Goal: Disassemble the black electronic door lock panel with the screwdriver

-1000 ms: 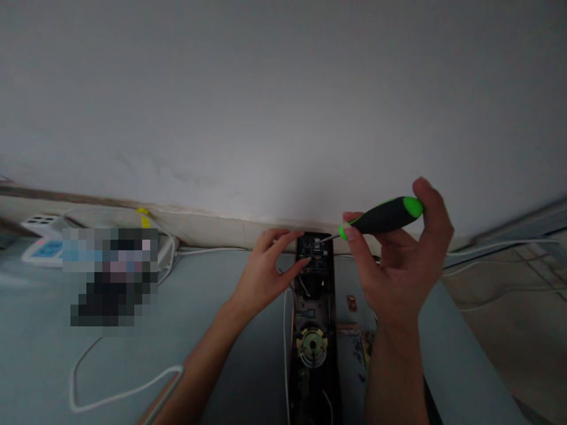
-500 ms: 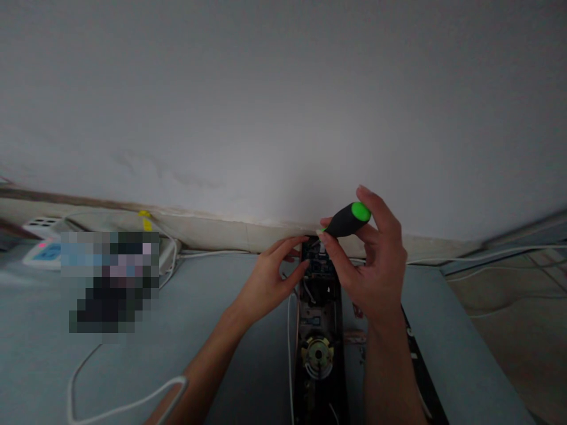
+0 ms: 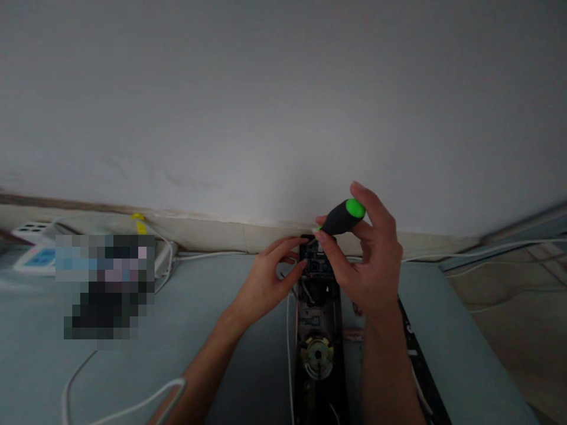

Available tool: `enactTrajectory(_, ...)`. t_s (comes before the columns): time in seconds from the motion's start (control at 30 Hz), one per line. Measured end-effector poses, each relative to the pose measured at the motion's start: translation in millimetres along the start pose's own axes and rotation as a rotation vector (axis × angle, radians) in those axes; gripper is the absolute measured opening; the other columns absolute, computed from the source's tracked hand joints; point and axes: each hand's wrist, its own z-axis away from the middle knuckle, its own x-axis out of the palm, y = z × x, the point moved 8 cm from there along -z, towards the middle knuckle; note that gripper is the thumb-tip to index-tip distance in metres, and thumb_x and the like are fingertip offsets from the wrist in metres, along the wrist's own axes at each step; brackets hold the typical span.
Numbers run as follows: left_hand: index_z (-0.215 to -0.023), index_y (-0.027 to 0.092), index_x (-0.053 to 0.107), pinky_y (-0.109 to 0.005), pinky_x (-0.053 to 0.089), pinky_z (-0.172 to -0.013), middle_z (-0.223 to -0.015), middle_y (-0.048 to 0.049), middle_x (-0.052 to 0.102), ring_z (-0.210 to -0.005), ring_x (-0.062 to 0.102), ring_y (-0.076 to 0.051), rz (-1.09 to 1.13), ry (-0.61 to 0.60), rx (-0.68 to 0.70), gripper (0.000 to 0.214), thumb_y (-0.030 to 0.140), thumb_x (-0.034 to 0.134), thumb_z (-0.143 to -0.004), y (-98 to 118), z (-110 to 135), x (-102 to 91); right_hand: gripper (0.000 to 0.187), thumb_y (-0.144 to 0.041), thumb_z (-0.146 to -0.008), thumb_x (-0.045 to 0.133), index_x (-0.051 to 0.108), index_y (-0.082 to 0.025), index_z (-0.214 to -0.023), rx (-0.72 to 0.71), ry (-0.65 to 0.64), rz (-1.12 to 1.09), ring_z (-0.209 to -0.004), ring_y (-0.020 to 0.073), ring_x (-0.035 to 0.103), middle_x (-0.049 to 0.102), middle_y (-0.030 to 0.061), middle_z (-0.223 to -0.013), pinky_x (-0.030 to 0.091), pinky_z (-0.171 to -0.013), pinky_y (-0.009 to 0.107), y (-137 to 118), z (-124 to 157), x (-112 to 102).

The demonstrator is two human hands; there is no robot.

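Screwdriver [image 3: 341, 217], black handle w/ bright green end cap: held in right hand [image 3: 370, 271] above far end of long black lock-type housing [image 3: 316, 378], approx. centre of view. Handle tilts up toward 2 o'clock; shaft end points down toward 8 o'clock, at dark circuit board [image 3: 315, 262] seated in 12 o'clock end of housing. Tip is hidden by the hand, so contact w/ board cannot be told. Right fingers [image 3: 332, 254] are clenched round screwdriver handle, index curled over green cap.

Left hand [image 3: 266, 283]: at 9 o'clock of board, thumb and index tips against housing's left edge. Whether they pinch it or only rest there cannot be told.

Housing lies lengthwise, 6 to 12 o'clock, on grey-blue table [image 3: 212, 307]. Round brass fitting [image 3: 318, 356] sits in housing at 6 o'clock of board. Thin white cable [image 3: 133, 404] loops over table at 8 o'clock. White power strip [image 3: 31, 227] lies at 9 o'clock, by plain grey wall [image 3: 283, 106]. Narrow black strip [image 3: 419, 360] lies at 4 o'clock, beside right forearm.
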Motion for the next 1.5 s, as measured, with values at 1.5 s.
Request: enactTrajectory(1.5, -0.133, 0.018, 0.062, -0.036, 0.063, -0.091, -0.127, -0.0109, 0.071, -0.094, 0.074, -0.018, 0.246, -0.018, -0.135, 0.045, 0.023, 0.073, -0.089, -13.1, 0.5, 5.2, 0.042, -0.016, -0.097, 0.059, 0.063, -0.034, -0.135, -0.114, 0.182, -0.116, -0.108, 0.0243, 0.073, 0.073, 0.0020, -0.122, 0.064, -0.091, 0.050, -15.7, -2.5, -20.4)
